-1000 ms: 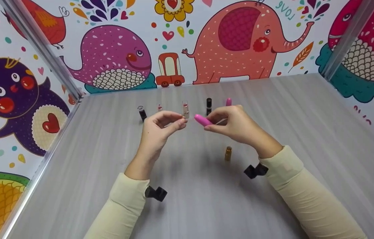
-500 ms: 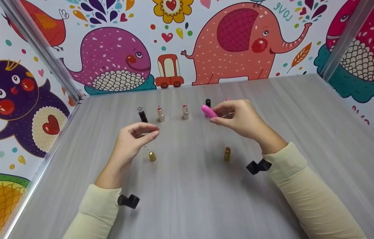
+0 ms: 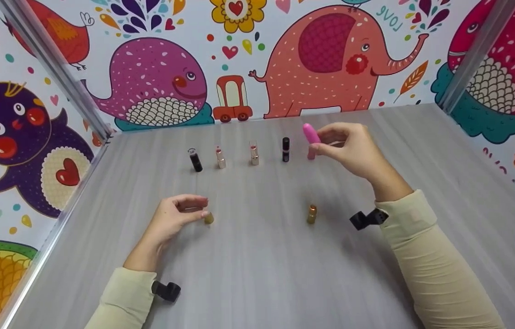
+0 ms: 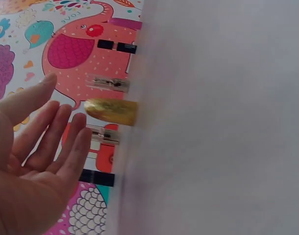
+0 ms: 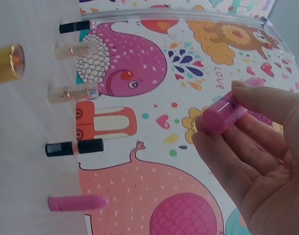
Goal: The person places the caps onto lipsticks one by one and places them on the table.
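Note:
My right hand (image 3: 349, 148) pinches a pink lipstick (image 5: 229, 108) between thumb and fingers, held tilted above the table. Just behind it stands a second pink lipstick (image 5: 77, 202), partly hidden in the head view. My left hand (image 3: 175, 221) is beside a gold bullet-shaped lipstick cap (image 4: 112, 111) that stands upright. Its fingers (image 4: 81, 142) are loosely bent and hold nothing; a gap shows between them and the cap in the left wrist view. To the right, a gold lipstick tube (image 3: 312, 214) stands uncapped.
A row of lipsticks stands farther back: a black one with a clear top (image 3: 196, 161), two clear-capped ones, left (image 3: 221, 159) and right (image 3: 254, 156), and a black one (image 3: 286, 150). Printed cartoon walls (image 3: 157, 73) enclose the grey table (image 3: 257, 274) at the back and sides.
My left hand has moved left and nearer the body, from the middle to beside the gold cap. My right hand has carried the pink lipstick right and back, toward the standing pink one.

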